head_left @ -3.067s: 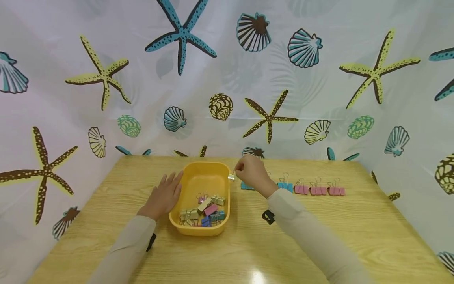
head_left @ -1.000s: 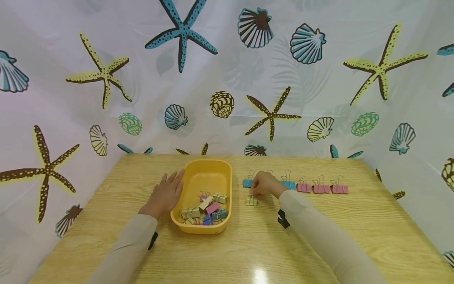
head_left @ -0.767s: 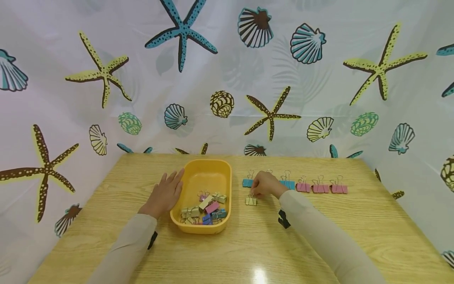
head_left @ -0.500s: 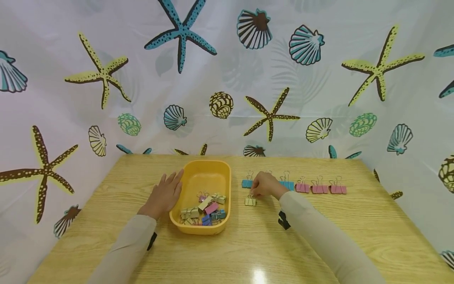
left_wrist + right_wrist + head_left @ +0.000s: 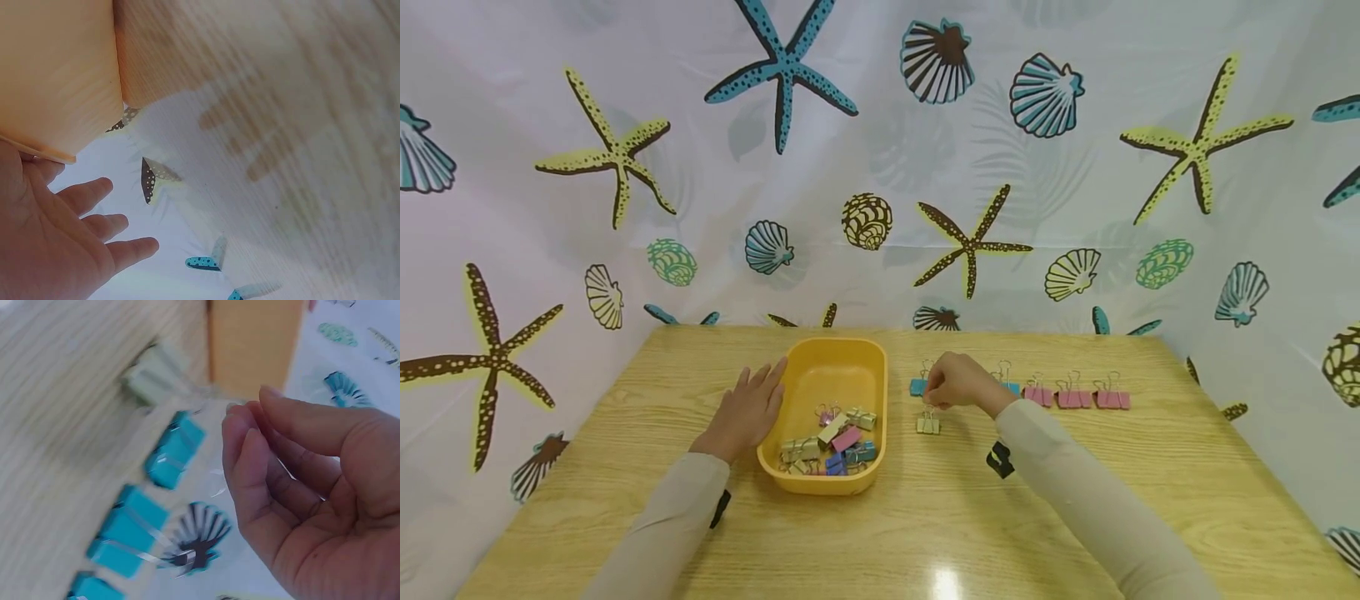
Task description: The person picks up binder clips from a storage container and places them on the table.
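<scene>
My left hand (image 5: 743,417) lies with spread fingers against the left wall of the yellow plastic box (image 5: 838,486). In the left wrist view its thumb side meets the box rim (image 5: 44,151). A gold binder clip (image 5: 928,426) stands on the table right of the box, handles up. Just above those handles is my right hand (image 5: 958,383), its fingers loosely bent and nothing between them. The right wrist view shows the thumb and fingertips apart from the blurred gold clip (image 5: 156,375). Behind the hand sits a blue binder clip (image 5: 917,387), partly hidden.
Several binder clips, gold, pink and blue, lie in the box's near half, among them a pink one (image 5: 847,439). A back row runs rightward from blue clips to pink clips (image 5: 1073,400). A patterned cloth (image 5: 820,292) hangs behind the wooden table (image 5: 865,542).
My right hand carried the gold clip from beside the box's rim to the table in front of the blue clips. It has now let go and risen slightly. The left hand stays put.
</scene>
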### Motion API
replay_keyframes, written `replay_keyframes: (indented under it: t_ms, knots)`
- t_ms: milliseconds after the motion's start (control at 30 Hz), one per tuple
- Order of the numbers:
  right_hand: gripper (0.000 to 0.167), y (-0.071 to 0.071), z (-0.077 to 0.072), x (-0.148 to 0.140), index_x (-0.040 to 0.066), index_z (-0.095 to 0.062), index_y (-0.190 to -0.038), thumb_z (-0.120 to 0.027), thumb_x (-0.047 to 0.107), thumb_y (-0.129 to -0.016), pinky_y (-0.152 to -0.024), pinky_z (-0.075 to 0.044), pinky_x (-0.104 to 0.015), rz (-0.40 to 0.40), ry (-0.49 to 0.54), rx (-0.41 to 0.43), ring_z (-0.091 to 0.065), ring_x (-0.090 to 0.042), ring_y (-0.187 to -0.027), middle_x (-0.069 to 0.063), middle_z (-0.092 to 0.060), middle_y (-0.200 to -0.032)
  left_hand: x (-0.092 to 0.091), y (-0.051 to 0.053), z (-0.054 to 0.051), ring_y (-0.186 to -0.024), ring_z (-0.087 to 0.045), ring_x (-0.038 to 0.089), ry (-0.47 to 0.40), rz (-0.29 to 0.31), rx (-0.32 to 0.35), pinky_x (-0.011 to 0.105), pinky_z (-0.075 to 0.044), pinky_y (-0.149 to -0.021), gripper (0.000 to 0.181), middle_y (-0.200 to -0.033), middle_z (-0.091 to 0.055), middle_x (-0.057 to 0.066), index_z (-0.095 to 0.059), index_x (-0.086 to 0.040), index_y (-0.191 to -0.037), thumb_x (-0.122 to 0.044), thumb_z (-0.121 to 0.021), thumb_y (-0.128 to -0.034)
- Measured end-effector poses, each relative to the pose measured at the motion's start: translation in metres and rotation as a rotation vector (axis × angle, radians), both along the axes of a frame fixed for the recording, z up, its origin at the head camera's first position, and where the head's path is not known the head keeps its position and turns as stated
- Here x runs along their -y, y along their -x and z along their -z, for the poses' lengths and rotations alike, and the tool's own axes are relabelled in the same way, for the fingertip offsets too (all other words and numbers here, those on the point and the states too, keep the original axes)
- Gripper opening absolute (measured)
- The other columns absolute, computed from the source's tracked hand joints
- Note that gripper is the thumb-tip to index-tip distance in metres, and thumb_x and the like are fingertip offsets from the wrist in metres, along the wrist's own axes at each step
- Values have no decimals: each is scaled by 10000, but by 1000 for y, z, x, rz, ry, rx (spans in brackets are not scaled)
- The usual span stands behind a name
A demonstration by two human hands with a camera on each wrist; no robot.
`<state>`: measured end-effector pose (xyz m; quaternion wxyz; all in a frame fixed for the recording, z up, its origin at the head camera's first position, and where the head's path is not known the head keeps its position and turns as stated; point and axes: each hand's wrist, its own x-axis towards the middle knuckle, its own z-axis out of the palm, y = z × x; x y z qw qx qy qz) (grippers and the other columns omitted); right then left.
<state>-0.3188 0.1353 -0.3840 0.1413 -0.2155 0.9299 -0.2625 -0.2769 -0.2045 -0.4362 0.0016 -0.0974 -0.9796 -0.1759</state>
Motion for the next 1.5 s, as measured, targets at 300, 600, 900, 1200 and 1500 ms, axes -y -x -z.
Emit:
replay_keyframes:
  t_ms: [300,600,900,1200,1500]
  knots:
    - [88,-22,-50,60,107,-759,-816,-721,166,-870,-608,-510,-264,-166,-15,-116,-632,-147,-642,-16,-704,-747,0,0,-1,-1399,-105,528,0,-1,4,723,-171,-1040,522,-1549,-237,226,-147,-154,-1557,-318,-222,-1067]
    - [122,-27,-73,135,109,-776,-884,-718,216,-877,-677,-525,-250,-247,-88,-214,-640,-113,-721,14,-721,-821,-1,2,-2,-1390,-105,547,6,7,24,735,-178,-1026,529,-1546,-229,242,-137,-143,-1557,-323,-210,-1065]
    - [90,-17,-54,170,101,-770,-923,-725,155,-867,-727,-536,-244,-230,-157,-114,-664,-132,-803,0,-731,-912,-1,2,-2,-1381,-120,558,-17,12,18,741,-185,-1017,533,-1544,-238,238,-143,-139,-1556,-341,-201,-1066]
    - [182,-12,-28,177,90,-764,-1002,-766,132,-825,-804,-540,-260,-206,-327,-73,-665,-165,-953,0,-730,-999,-1,0,-2,-1391,-148,531,-24,-2,1,718,-192,-1038,519,-1537,-270,222,-170,-149,-1554,-314,-235,-1066]
    - [275,-15,-24,174,95,-732,-1099,-761,119,-827,-806,-543,-283,-204,-404,-3,-643,-179,-1016,-2,-705,-1078,2,1,1,-1370,-179,553,-15,12,-29,731,-221,-1012,516,-1517,-301,242,-180,-133,-1550,-309,-231,-1069]
